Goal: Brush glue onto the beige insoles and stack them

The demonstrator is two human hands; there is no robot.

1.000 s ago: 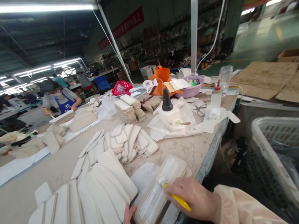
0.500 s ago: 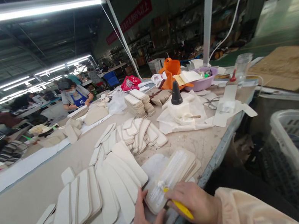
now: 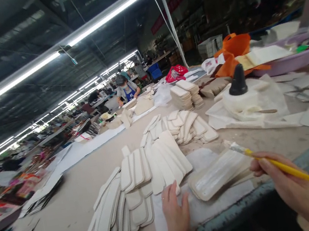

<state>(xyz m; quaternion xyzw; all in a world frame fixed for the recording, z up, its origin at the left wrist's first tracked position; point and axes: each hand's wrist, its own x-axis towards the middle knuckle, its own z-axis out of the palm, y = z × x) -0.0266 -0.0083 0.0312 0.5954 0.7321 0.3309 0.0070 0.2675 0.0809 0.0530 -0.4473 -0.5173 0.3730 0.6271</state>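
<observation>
My right hand (image 3: 287,181) is closed around a paintbrush (image 3: 283,166) with a yellow handle. Its whitened bristles are at the far end of a rounded oblong panel (image 3: 217,176), whose top is streaked with wet white paste. That panel lies on a small pile of similar pieces near the table edge. Left of it, my left hand (image 3: 175,209) is open, thumb apart, fingertips at the near ends of fanned-out white panels (image 3: 164,161); whether it presses on one I cannot tell. More overlapping panels (image 3: 109,215) spread out to its left.
Behind the panels stands a white tub (image 3: 243,103) with a black cone on top, on crumpled sheeting. Scissors (image 3: 303,93) lie to its right. Farther back are stacked panels (image 3: 185,96), an orange bag (image 3: 233,52) and a purple basin (image 3: 295,52). A co-worker (image 3: 126,88) sits across the table.
The view has swung left. My right hand has carried the brush from the panel's near part to its far end. My left hand has moved off the pasted panel's side toward the fanned-out panels.
</observation>
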